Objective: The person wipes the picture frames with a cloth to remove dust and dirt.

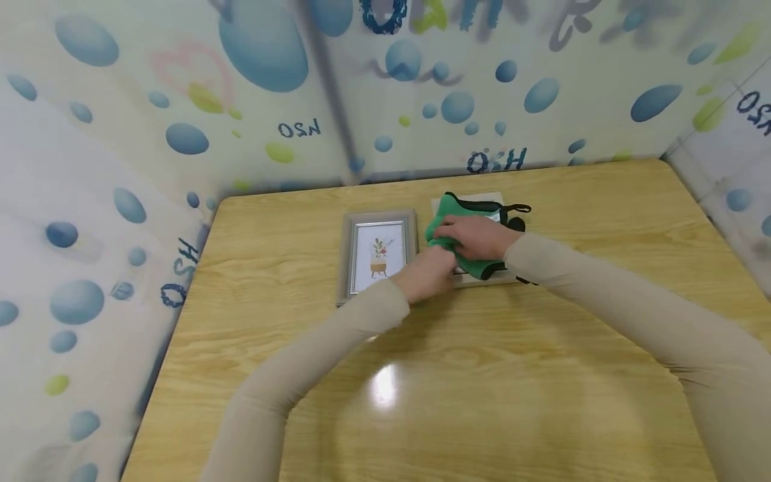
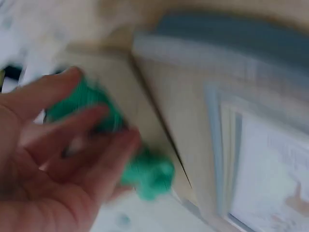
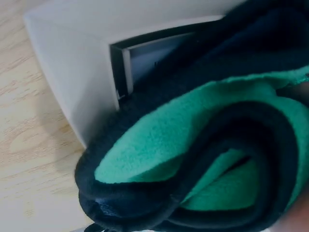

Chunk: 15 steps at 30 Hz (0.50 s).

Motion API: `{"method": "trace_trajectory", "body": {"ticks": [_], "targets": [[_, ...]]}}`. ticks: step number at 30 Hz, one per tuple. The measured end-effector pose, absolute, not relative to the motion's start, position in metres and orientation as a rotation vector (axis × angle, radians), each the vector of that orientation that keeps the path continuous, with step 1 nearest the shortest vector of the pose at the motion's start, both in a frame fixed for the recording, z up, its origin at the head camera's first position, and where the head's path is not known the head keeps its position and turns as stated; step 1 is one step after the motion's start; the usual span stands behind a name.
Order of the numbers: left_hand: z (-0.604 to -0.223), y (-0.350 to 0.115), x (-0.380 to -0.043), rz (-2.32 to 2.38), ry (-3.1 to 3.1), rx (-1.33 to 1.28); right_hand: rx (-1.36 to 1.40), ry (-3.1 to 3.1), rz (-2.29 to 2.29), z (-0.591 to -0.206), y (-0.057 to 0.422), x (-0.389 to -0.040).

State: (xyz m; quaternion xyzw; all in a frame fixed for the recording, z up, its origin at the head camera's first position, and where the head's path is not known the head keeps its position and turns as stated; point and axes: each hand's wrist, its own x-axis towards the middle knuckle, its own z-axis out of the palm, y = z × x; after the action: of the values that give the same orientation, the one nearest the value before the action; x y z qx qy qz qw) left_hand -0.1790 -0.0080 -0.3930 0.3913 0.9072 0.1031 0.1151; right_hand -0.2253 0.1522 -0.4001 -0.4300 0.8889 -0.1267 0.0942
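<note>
My right hand [image 1: 482, 237] grips a green cloth [image 3: 154, 140] with dark edging, bunched in loose folds. Under the cloth lies a pale picture frame [image 3: 67, 63]; in the right wrist view its corner and dark inner edge show. My left hand [image 1: 427, 273] is at the cloth's lower left edge, by the gap between the two frames. Seen from the left wrist, its fingers [image 2: 96, 164] are spread apart and blurred, with green cloth just beyond them. A second, grey-beige picture frame [image 1: 349, 261] with a potted-plant print lies face up to the left.
Both frames lie on a wood-grain table [image 1: 482, 375] towards its back edge. Behind it rises a wall [image 1: 421, 147] printed with blue and green drops and letters. A dark loop [image 1: 518, 208] sticks out at the cloth's right side.
</note>
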Motion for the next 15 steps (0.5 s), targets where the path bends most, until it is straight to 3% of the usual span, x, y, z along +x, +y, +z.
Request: {"method": "trace_trajectory", "body": {"ticks": [4,8,15], "targets": [[-0.372,-0.018,-0.215,0.594,2.614,0.988,-1.222,2.645,-0.38,-0.4,0.155,-0.226],[-0.363,-0.021,-0.26,0.573,2.721,0.845,-1.25,2.662,-0.343,-0.399,0.158,-0.227],[-0.39,-0.011,-0.302,0.434,2.704,0.74,-1.317,2.688,-0.333,-0.406,0.158,-0.224]]}}
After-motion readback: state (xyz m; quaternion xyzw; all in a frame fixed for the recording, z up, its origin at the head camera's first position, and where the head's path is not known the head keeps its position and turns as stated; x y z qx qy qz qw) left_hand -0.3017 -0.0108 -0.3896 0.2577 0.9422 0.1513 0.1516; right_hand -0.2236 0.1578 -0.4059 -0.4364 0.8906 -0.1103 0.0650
